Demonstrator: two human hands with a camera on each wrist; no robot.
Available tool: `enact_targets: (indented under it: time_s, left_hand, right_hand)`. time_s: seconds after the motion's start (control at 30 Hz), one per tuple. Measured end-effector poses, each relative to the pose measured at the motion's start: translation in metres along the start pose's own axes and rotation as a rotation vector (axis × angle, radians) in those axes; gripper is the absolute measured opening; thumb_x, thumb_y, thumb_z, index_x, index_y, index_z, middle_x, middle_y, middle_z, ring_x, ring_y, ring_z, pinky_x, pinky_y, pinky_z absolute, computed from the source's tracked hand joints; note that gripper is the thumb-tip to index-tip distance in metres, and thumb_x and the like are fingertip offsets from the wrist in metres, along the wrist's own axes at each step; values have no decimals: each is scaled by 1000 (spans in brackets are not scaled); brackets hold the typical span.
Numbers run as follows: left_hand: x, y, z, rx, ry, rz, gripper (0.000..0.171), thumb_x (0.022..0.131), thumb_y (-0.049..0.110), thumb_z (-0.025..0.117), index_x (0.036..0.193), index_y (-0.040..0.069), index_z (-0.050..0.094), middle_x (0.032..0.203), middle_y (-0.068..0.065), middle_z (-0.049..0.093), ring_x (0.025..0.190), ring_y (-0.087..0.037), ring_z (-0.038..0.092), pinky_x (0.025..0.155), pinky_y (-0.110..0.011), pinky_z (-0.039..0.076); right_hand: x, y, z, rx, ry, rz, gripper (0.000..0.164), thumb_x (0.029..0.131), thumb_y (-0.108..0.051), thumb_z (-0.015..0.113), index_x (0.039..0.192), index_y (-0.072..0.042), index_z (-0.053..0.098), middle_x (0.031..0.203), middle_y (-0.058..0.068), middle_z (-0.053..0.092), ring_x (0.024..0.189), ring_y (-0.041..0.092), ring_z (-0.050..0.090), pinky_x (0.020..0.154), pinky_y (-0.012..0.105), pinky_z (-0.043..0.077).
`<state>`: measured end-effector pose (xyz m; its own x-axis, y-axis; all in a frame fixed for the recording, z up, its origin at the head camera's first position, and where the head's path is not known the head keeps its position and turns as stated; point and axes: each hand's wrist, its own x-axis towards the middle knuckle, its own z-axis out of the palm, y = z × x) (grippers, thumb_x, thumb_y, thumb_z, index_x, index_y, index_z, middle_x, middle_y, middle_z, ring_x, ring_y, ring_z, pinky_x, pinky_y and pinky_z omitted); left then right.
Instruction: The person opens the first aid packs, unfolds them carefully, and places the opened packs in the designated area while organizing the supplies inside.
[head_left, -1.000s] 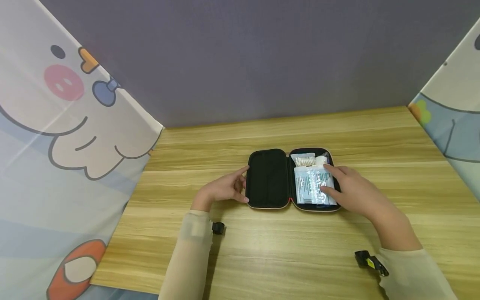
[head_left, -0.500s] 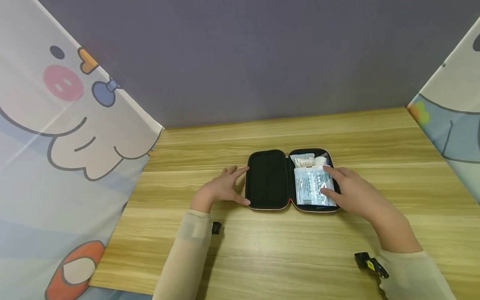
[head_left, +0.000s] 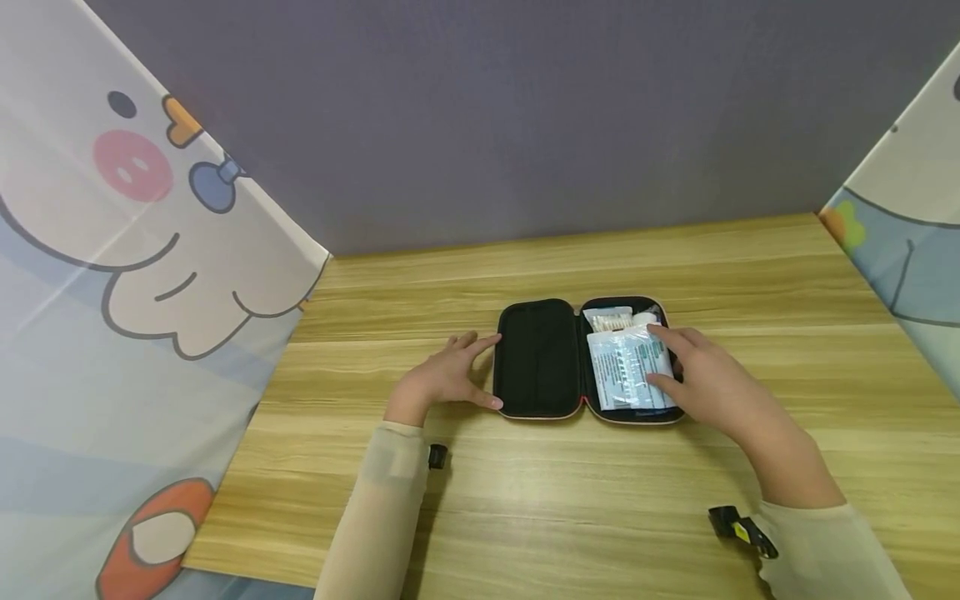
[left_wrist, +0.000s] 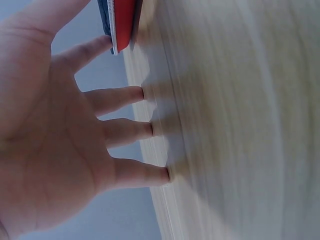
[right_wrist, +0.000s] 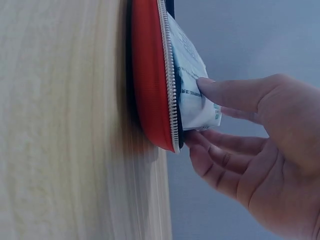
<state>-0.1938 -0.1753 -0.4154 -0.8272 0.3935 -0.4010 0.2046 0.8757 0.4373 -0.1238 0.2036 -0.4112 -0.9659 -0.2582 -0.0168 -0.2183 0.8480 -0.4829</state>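
Note:
A red zip case (right_wrist: pixel 149 80) with a black lining lies spread flat on the table, its bare half (head_left: pixel 536 358) to the left. In the right half sits a pale blue printed packet (head_left: pixel 628 371), slightly askew. My right hand (head_left: pixel 708 379) pinches the packet's right side; the right wrist view shows the thumb (right_wrist: pixel 220 92) on its face and other fingers curled by the case rim. My left hand (head_left: pixel 442 379) spreads straight fingers at the left edge of the case, thumb and index at its rim, the other fingertips (left_wrist: pixel 162 175) down on the wood.
Above the packet, a bag of cotton swabs (head_left: pixel 611 319) and a white cylindrical item (head_left: pixel 645 318) fill the top of the right half. The wooden table (head_left: pixel 525 500) ends at a grey panel (head_left: pixel 525 125) behind, with a cartoon-printed cloth (head_left: pixel 180 250) at the left.
The packet has turned slightly and shifted upward under my right hand. My left hand's fingers have spread from a looser curl, staying at the case edge.

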Motion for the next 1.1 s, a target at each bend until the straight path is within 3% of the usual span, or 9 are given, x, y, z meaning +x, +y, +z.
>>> enact_targets:
  time_s: [0.07,0.23,0.37,0.47,0.63,0.73,0.9,1.0,1.1]
  left_hand:
    - [0,-1,0,1,2,-1,116,77,52,94,169,41,25,181,-13,12,167,-46,3,124,-77,26]
    - [1,-3,1,-6,5,-3,116,76,52,94,169,41,26,181,-12,12,167,-45,3,124,-76,28]
    - [1,-4,1,-10,-2,2,116,76,53,94,169,41,25,181,-12,12,167,-45,3,124,-76,28]
    - [1,-4,1,-11,-7,3,116,76,52,94,169,41,25,181,-12,11,167,-45,2,124,-76,28]
    - [0,-4,1,-11,-5,6,115,77,52,95,169,40,27,181,-12,12,167,-45,3,124,-76,28]
    - [0,-4,2,-15,-5,8,116,76,52,95,169,40,27,181,-12,12,167,-44,3,124,-75,28]
    - [0,-4,2,-16,-2,7,116,76,52,95,169,40,26,181,-11,12,167,-45,3,124,-75,28]
    - [0,-4,2,-19,-1,9,116,77,52,95,169,40,26,181,-11,12,168,-43,3,124,-75,30]
    - [1,-3,2,-19,0,11,116,77,53,94,169,41,25,181,-11,12,168,-42,3,123,-75,31]
  right_hand:
    - [0,-1,0,15,14,-13,70,99,-20,76,158,0,45,141,35,54,93,31,65,75,46,57]
    - [-1,-5,-2,43,37,-31,65,98,-18,76,157,-4,50,130,27,62,91,26,64,72,39,53]
    - [-2,-5,-4,76,41,-18,69,97,-19,77,158,-2,48,109,19,69,86,23,62,66,32,50]
    - [-2,-3,-6,132,44,-2,73,96,-19,80,159,-2,46,98,12,66,85,21,59,63,27,47]
    - [-3,1,-6,230,75,41,74,97,-24,80,160,-6,46,101,10,59,90,23,58,64,25,45]
    - [-4,1,-7,278,86,71,62,98,-29,79,154,-12,55,93,9,58,80,19,58,61,25,47]
    - [-5,-2,-11,391,34,99,35,102,-33,74,132,-16,69,77,4,62,61,11,59,53,28,50]
    - [-4,-5,-16,428,27,29,28,110,-23,61,134,-12,70,79,4,66,66,12,62,56,28,51]
    - [-2,-6,-22,422,19,-77,33,110,-6,52,138,-8,68,86,7,70,74,14,65,62,27,54]
